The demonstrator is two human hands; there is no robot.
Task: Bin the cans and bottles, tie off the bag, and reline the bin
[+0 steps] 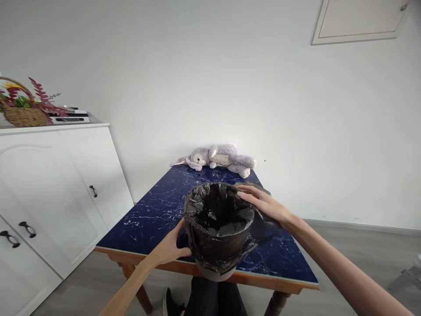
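A trash bin [217, 275] stands at the near edge of the blue table, lined with a black garbage bag [213, 245]. The bag is folded over the rim, and its mouth gapes upward. Loose bag film spreads out on the bin's right side. My left hand [171, 245] grips the lower left side of the bin, thumb towards me and fingers partly hidden behind it. At the right rim, my right hand [263, 204] has its fingers on the bag's folded edge. Only a pale grey base of the bin shows below the bag.
A grey plush rabbit [220, 157] lies on its side at the far end of the blue marbled table [148, 219], against the wall. White cabinets [59, 188] stand at left, topped by a wicker flower basket [24, 115]. My legs [213, 300] are under the near table edge.
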